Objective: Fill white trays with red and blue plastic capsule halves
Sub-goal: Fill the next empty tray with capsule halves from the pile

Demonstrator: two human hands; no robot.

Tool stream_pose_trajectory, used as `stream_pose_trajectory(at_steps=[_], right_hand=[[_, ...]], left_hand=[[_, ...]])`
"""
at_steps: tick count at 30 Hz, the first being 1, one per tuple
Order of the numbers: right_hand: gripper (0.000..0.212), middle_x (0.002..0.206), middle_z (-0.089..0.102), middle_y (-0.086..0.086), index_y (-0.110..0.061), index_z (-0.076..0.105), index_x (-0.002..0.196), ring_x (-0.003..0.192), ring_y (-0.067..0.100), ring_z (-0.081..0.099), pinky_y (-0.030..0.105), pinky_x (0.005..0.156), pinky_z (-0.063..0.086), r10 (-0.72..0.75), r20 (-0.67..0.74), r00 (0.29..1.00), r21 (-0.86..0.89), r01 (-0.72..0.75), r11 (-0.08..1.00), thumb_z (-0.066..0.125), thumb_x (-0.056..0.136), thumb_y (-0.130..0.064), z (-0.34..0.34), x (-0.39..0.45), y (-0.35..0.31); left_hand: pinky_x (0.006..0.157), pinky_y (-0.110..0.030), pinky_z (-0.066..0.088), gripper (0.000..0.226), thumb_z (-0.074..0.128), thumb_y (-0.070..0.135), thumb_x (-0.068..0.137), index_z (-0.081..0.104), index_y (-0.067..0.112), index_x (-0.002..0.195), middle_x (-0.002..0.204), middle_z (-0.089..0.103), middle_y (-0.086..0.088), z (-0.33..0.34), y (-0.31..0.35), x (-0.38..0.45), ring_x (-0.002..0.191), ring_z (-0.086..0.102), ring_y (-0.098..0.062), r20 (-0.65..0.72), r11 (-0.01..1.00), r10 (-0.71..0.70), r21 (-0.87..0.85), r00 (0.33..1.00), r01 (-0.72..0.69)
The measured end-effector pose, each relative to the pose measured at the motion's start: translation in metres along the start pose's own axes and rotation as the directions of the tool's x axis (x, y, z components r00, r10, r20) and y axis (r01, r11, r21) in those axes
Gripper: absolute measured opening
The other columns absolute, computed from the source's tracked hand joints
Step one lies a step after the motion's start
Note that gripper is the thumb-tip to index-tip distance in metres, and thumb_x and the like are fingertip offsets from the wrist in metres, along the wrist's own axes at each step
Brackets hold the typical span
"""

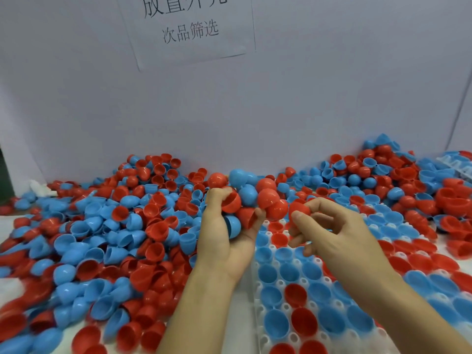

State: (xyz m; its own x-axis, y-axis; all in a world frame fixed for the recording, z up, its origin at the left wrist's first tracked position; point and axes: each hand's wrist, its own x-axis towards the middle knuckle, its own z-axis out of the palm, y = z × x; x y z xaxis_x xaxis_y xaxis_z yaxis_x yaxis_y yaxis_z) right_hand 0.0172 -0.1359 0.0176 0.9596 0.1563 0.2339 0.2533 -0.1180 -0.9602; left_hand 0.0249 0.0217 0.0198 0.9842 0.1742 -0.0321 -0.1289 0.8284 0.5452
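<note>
My left hand (224, 233) is palm up above the table and holds a cluster of red and blue capsule halves (242, 200) heaped over its fingers. My right hand (329, 226) hovers just to the right of it and pinches a single red capsule half (298, 209) between thumb and forefinger. Below both hands lies a white tray (293, 307) with round wells, most of them filled with blue and red halves set open side up.
A large loose pile of red and blue halves (102, 238) covers the table to the left and along the back wall. A second tray (457, 167) sits at the far right. A white wall with a paper sign (189, 29) stands behind.
</note>
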Motion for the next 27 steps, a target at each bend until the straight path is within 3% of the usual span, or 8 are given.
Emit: stream_pose_trajectory(at_steps=[3,8,14,17,19,23,27], right_hand=[[0.021,0.072,0.071,0.004,-0.017,0.066,0.072,0.069,0.016,0.068,0.025,0.065,0.052,-0.031,-0.009,0.999,-0.053,0.031,0.998,0.064,0.088,-0.031,-0.001,0.0,0.0],[0.018,0.079,0.074,0.001,-0.013,0.069,0.077,0.078,0.012,0.072,0.018,0.07,0.058,-0.043,-0.007,0.999,-0.005,0.043,0.999,0.064,0.088,-0.026,-0.003,0.0,-0.002],[0.016,0.081,0.076,0.002,-0.008,0.07,0.082,0.081,0.008,0.074,0.011,0.066,0.054,-0.014,0.035,0.999,0.088,0.011,0.996,0.063,0.093,-0.017,0.0,0.0,-0.003],[0.016,0.081,0.076,0.004,-0.006,0.069,0.083,0.082,0.011,0.074,0.013,0.067,0.055,0.009,0.026,1.0,0.125,-0.012,0.992,0.063,0.093,-0.018,0.001,0.0,-0.003],[0.015,0.084,0.076,0.005,-0.007,0.069,0.084,0.084,0.015,0.075,0.017,0.067,0.057,0.028,0.011,1.0,0.171,-0.029,0.985,0.063,0.093,-0.017,0.001,0.0,-0.003],[0.014,0.087,0.077,0.002,-0.009,0.067,0.087,0.088,0.017,0.075,0.027,0.07,0.058,0.038,-0.058,0.998,0.241,-0.022,0.97,0.062,0.094,-0.02,0.0,0.0,-0.004],[0.015,0.089,0.077,0.002,-0.01,0.069,0.092,0.09,0.018,0.075,0.028,0.074,0.056,0.021,-0.096,0.995,0.335,0.013,0.942,0.064,0.091,-0.024,0.005,-0.002,-0.007]], left_hand=[[0.056,-0.029,0.057,0.008,0.066,0.013,0.074,0.067,0.009,0.08,0.086,0.068,-0.009,-0.003,0.0,0.003,0.075,0.068,-0.018,-0.004,0.999,0.033,0.019,0.999,-0.032],[0.059,-0.032,0.057,0.049,0.072,0.019,0.064,0.062,0.011,0.111,0.099,0.068,-0.011,-0.002,0.0,0.002,0.077,0.071,-0.02,0.006,0.99,0.069,0.123,0.998,-0.069],[0.056,-0.03,0.056,0.022,0.063,0.012,0.084,0.062,0.008,0.106,0.095,0.067,-0.011,-0.003,0.0,0.006,0.073,0.07,-0.017,-0.049,0.988,0.103,0.123,0.994,-0.096],[0.056,-0.029,0.055,0.04,0.061,0.011,0.086,0.062,0.005,0.125,0.106,0.068,-0.015,-0.004,0.002,0.006,0.086,0.072,-0.022,-0.089,0.989,0.13,0.088,0.988,-0.122],[0.056,-0.028,0.055,0.034,0.061,0.011,0.086,0.062,0.01,0.121,0.103,0.067,-0.011,-0.006,0.005,0.007,0.079,0.071,-0.018,-0.123,0.985,0.169,0.069,0.978,-0.161],[0.058,-0.028,0.057,0.024,0.062,0.011,0.09,0.062,0.013,0.114,0.103,0.067,-0.009,-0.011,0.013,0.009,0.083,0.068,-0.016,-0.272,0.96,0.279,0.072,0.921,-0.27],[0.06,-0.032,0.059,0.028,0.065,0.016,0.091,0.065,0.022,0.119,0.094,0.073,-0.004,-0.01,0.004,0.01,0.074,0.072,-0.013,-0.358,0.891,0.428,0.32,0.83,-0.321]])
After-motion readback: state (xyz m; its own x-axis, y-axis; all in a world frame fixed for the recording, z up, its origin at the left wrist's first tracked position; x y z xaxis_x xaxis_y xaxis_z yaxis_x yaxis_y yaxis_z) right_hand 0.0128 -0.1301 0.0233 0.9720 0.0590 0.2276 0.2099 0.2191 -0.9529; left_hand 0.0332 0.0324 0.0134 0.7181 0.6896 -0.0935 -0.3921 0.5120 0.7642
